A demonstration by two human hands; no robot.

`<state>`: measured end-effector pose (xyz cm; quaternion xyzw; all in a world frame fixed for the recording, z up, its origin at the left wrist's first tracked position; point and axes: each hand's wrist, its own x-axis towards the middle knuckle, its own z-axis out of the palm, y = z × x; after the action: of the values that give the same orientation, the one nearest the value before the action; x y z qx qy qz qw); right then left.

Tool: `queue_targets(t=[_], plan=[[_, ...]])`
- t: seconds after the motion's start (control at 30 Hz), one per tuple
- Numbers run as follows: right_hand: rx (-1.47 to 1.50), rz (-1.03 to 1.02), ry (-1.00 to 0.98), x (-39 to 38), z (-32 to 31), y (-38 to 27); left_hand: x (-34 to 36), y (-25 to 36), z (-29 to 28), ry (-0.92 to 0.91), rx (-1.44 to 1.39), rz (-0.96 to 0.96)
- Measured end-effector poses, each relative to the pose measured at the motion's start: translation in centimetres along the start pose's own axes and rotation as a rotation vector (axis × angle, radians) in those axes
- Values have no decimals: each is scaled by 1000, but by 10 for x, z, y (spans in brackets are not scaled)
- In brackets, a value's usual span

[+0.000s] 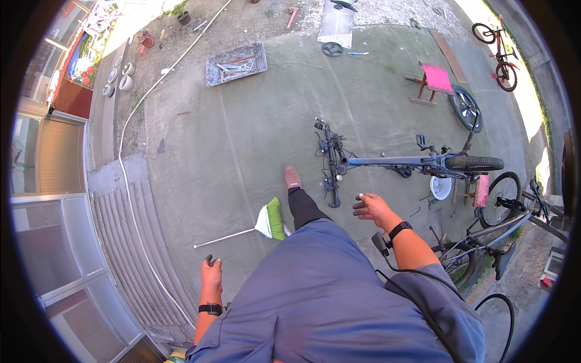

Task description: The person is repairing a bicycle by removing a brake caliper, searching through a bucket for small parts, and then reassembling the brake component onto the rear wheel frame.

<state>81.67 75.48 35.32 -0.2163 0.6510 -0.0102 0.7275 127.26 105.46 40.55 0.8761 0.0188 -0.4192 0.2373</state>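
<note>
Where flat green ground (272, 121) opens wide left of the blue bike (387, 161), I have room.
I see the right hand (374, 210) hang loosely open near its handlebars (331, 148); whether the left hand (212, 278), near the green-bristled broom (275, 218), is closed I cannot tell. Ribbed concrete (130, 224) edges the left; a shallow tray (213, 71) lies far off.

A pale hose (121, 150) curves at left — white pots (126, 83) near it — a red bicycle (502, 57) upper right.
</note>
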Motion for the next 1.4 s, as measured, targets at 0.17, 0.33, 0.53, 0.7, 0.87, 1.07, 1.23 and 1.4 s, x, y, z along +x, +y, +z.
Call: queue_targets(t=[0.17, 0.33, 0.53, 0.7, 0.87, 1.07, 1.23, 1.4], plan=[[70, -50, 123, 44, -1, -127, 56, 121, 0, 20, -11, 1], [-171, -354, 149, 130, 6, -246, 135, 277, 17, -47, 40, 82], [97, -315, 172, 160, 41, -354, 244, 429, 47, -168, 179, 180], [448, -164, 253, 163, 49, -405, 323, 610, 89, -271, 303, 311], [171, -324, 317, 142, 2, -516, 386, 757, 128, -312, 512, 439], [10, -659, 584, 97, -144, -698, 348, 939, 323, -487, 635, 710], [202, -792, 531, 124, -212, -744, 288, 993, 446, -592, 761, 878], [575, -521, 450, 189, -274, -690, 230, 1041, 565, -609, 920, 825]])
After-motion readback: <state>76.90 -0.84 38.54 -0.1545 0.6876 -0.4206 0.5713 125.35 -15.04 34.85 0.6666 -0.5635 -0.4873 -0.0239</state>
